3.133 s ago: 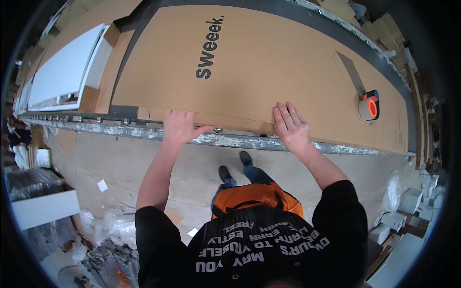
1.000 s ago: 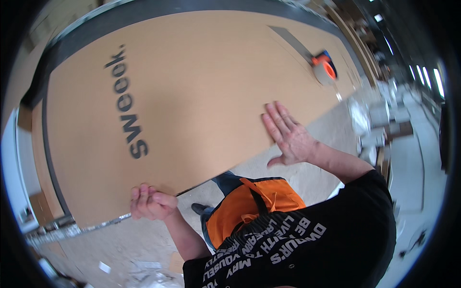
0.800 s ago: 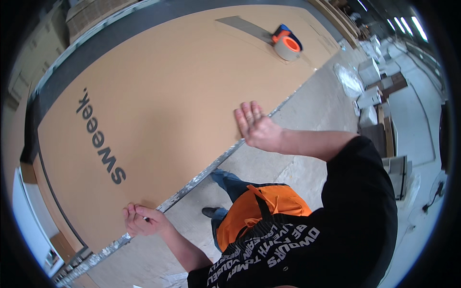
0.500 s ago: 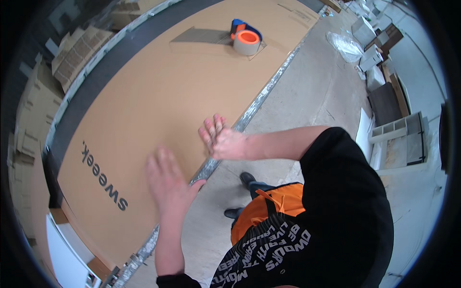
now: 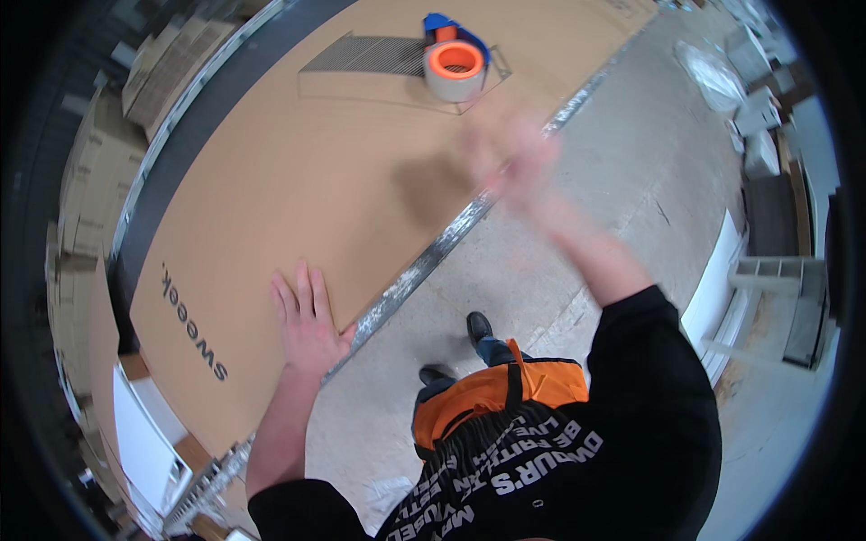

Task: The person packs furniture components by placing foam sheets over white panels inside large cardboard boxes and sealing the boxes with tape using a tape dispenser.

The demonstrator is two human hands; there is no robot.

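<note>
A large flat cardboard box [image 5: 343,180] lies on a table with a worn metal edge [image 5: 433,248]. Near the close edge, my left hand [image 5: 309,332] rests flat on the cardboard, fingers spread and holding nothing. My right hand [image 5: 514,158] is raised over the table's edge and smeared by motion, so its fingers cannot be made out; its shadow falls on the box. Beyond it, a blue and orange tape dispenser [image 5: 456,68] with a roll of tape sits on the box, beside a printed dark striped patch.
Stacked cardboard boxes [image 5: 99,176] stand past the table's far left side. White panels [image 5: 149,442] lean at the lower left. Across the concrete floor [image 5: 577,261], to the right, are a white shelf unit [image 5: 771,275], a dark panel and clear plastic wrap [image 5: 711,77].
My right hand has lifted off the box edge and swung away, up and to the right. My left hand, blurred before, now lies still on the cardboard. The view has shifted slightly.
</note>
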